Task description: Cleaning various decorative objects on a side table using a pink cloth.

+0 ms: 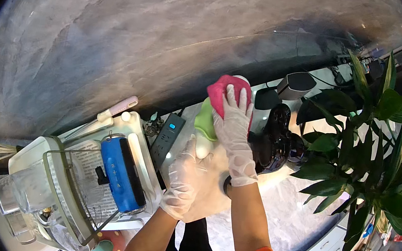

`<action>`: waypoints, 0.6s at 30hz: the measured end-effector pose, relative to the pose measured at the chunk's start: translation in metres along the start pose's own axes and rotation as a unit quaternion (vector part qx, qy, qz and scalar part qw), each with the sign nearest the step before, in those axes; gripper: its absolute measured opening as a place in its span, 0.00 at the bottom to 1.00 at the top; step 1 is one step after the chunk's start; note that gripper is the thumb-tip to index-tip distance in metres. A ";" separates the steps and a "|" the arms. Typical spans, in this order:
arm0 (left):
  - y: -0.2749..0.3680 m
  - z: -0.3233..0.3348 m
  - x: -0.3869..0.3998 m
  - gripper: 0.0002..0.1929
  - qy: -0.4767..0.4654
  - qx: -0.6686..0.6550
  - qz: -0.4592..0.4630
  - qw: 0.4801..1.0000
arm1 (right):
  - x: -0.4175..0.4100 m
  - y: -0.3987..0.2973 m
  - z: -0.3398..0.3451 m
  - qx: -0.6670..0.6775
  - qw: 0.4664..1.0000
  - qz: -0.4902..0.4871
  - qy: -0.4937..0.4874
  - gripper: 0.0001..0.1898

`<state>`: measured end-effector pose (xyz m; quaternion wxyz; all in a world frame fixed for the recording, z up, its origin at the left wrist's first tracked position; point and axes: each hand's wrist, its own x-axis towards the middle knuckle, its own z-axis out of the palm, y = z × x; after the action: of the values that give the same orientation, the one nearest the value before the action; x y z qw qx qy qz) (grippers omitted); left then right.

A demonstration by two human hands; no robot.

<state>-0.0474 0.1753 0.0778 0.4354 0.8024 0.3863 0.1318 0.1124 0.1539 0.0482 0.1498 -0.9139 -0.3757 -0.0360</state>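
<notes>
My right hand [235,118], in a thin translucent glove, presses a pink cloth [224,87] with spread fingers against the upper part of a white and green object [206,120]. The cloth hides much of that object, so I cannot tell its kind. Its rounded white lower end [204,147] is held by my left hand [184,176], gloved the same way. Close to the right wrist stands a glossy dark figurine [277,142]. A dark power strip [167,136] with a lit blue switch lies left of the object.
On the left, a pale drying rack [137,121] holds a blue cylindrical speaker [123,172], clear containers [33,187] and a pink-handled brush [122,105]. A leafy potted plant [362,156] spreads on the right, near a dark box-shaped device [296,85]. The marbled wall [139,42] rises behind.
</notes>
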 end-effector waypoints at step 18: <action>0.005 -0.011 0.009 0.27 -0.038 0.119 0.002 0.992 | 0.011 -0.065 -0.036 -0.074 0.973 0.106 -0.192 0.13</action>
<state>-0.0448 0.1873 0.0867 0.3508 0.8535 0.3812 0.0555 0.0768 0.1940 0.1003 0.0098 -0.9468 -0.2946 0.1288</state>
